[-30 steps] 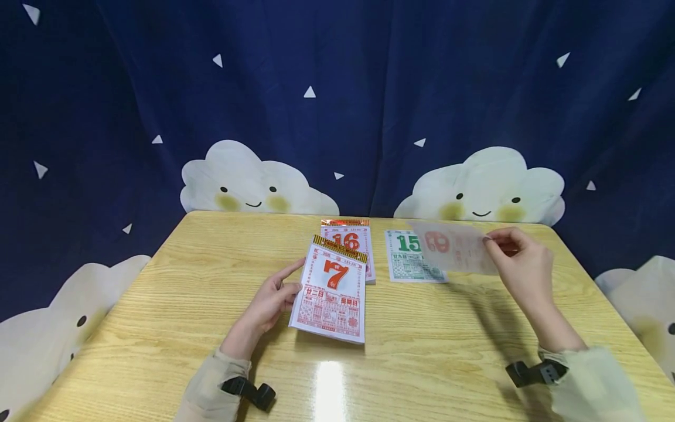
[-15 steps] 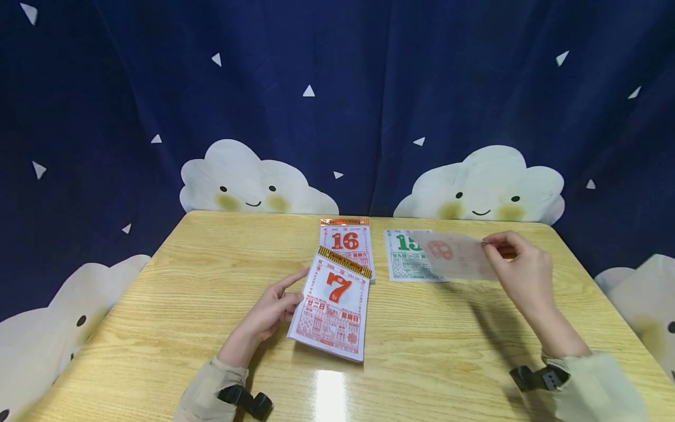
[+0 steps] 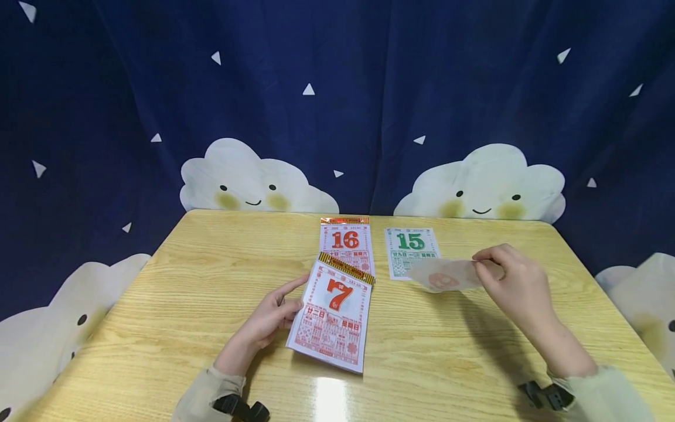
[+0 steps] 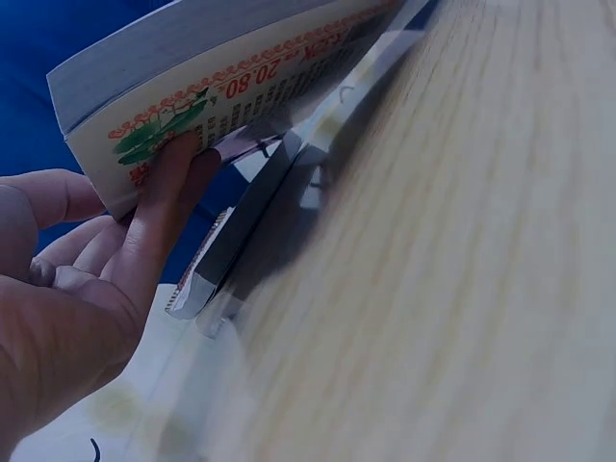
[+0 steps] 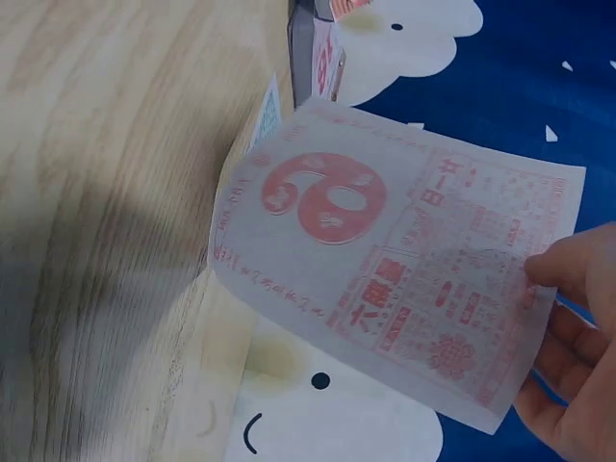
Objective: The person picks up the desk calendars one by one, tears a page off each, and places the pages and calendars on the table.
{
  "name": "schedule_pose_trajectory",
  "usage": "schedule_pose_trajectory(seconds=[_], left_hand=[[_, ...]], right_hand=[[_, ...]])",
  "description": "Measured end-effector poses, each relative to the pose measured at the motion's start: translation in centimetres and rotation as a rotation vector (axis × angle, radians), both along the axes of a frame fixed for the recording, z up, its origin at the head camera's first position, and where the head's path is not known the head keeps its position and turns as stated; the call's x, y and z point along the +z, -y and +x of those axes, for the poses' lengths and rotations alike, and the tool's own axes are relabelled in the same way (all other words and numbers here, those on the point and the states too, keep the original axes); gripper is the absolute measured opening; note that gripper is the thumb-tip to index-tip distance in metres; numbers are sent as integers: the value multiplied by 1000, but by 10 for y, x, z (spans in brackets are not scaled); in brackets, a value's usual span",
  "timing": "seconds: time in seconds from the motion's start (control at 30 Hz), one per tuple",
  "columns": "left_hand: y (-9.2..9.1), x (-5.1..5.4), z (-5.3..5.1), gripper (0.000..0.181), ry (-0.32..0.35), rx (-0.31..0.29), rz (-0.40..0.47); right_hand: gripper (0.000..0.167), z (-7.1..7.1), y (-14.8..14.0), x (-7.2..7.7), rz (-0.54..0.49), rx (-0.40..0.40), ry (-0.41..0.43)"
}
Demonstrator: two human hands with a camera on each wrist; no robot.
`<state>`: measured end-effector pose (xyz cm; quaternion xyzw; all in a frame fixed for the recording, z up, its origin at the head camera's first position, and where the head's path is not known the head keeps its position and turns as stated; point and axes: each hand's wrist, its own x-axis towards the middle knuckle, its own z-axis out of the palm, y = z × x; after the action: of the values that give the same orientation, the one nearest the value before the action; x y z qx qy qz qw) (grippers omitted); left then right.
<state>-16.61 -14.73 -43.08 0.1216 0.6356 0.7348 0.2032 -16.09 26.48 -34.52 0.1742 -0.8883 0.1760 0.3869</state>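
Observation:
My left hand (image 3: 270, 316) grips the left edge of a thick tear-off calendar (image 3: 331, 319), tilted above the table, with a red 7 on its top page. In the left wrist view, fingers press the calendar's printed back (image 4: 250, 91) and the thumb is at its edge. My right hand (image 3: 519, 287) pinches one end of a thin loose calendar page (image 3: 448, 276), held in the air. The right wrist view shows a red numeral through that page (image 5: 385, 260). Partly under the page lies a sheet with a green 15 (image 3: 411, 243).
A second calendar pad (image 3: 345, 237) with a red 16 lies at the back, its lower part hidden by the held calendar. Beneath everything is a wooden table (image 3: 211, 252). Behind its far edge hangs a dark blue curtain (image 3: 337, 105) with clouds.
The left hand and its calendar have moved down toward me, showing more of the 16. The right hand has lowered the loose page toward me, exposing the whole green 15.

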Motion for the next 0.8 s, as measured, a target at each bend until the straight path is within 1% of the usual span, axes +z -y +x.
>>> schedule_pose_trajectory(seconds=[0.13,0.3,0.43,0.57,0.67,0.8], left_hand=[[1,-1,3,62,13,-12,-28],[0,-3,5,61,23,-27,-60],[0,2,7,57,20,-47,-127],[-1,8,10,49,5,-63,-205],[-1,11,13,44,-15,-49,-257],[-4,14,15,43,-37,4,-330]], right_hand=[[7,8,3,1,63,7,11],[11,19,9,-1,112,22,57],[13,27,12,-6,146,42,105],[15,32,13,-12,152,56,168],[17,36,15,-17,146,69,194],[21,41,18,-24,154,84,208]])
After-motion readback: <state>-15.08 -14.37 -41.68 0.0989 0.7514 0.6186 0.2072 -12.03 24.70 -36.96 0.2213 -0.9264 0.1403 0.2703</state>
